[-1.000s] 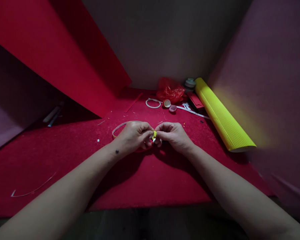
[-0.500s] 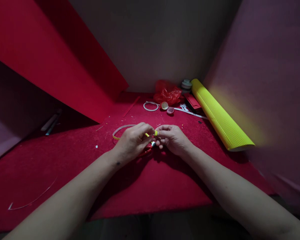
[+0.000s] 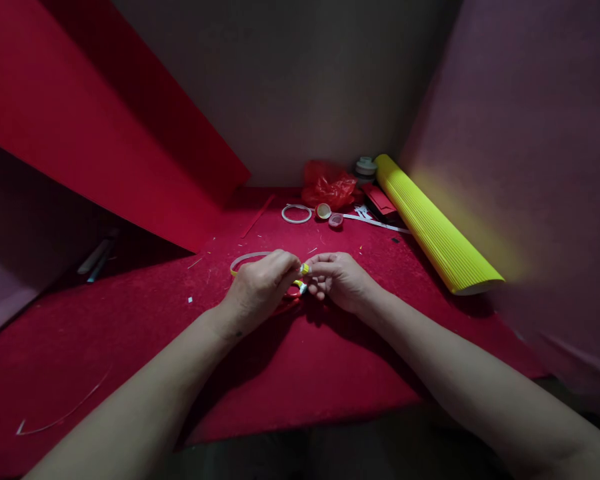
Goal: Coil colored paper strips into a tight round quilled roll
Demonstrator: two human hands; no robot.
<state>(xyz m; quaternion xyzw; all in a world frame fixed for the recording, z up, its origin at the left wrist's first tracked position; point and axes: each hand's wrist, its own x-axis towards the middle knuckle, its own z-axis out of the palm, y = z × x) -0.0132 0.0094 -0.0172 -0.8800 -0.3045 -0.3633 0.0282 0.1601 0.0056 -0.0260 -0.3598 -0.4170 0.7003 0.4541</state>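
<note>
Between my two hands sits a small rolled piece of yellow ridged paper, with a bit of white at its left end. The thumb and forefinger of my right hand are closed on it. My left hand is closed in a pinch at the other end of the piece; what its fingertips hold is hidden behind the knuckles. A loop of thin yellow-and-white strip curves out behind my left hand. Below the fingers lies a red ring-shaped thing, partly covered, with yellow and white beside it.
A large red sheet leans at left. A roll of yellow corrugated paper lies at right. Toward the back are a red plastic bag, a lidded jar, a coiled white strip and two small rolls. Paper scraps dot the red cloth.
The view has shifted slightly. My left fingers have closed in tighter at the yellow piece, and its white end now shows. My right hand keeps its pinch.
</note>
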